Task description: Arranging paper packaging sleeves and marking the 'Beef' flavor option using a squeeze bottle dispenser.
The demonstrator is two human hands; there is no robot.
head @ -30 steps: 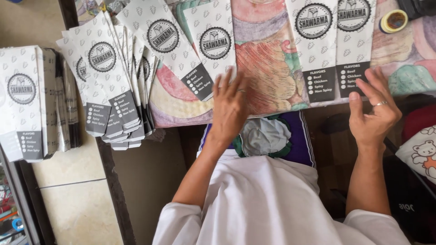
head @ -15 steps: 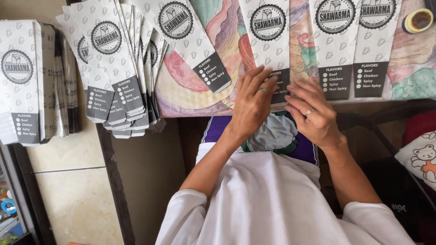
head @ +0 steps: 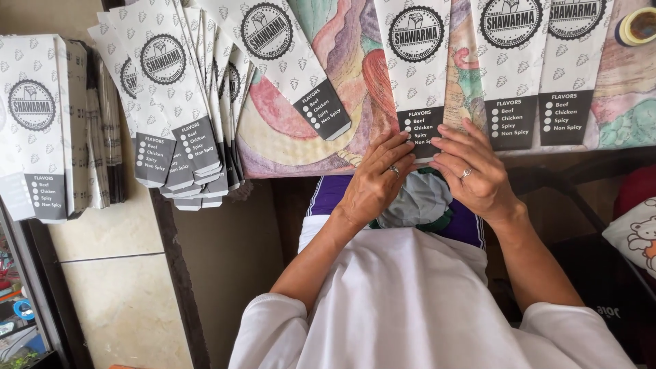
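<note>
Several flat white paper sleeves with a round black emblem and a dark end panel lie in a row on a colourful patterned table cover. My left hand and my right hand meet at the near end of the middle sleeve, fingertips pinching its dark panel from both sides. Each hand wears a ring. Another sleeve lies slanted to the left, and two more sleeves lie to the right.
A fanned pile of the same sleeves rests at the table's left end. A further stack sits on the tiled ledge at far left. A tape roll is at the top right. A printed cushion is at right.
Both hands came together from apart, the right one moving left, and now grip the middle sleeve's near end. The view has shifted slightly.
</note>
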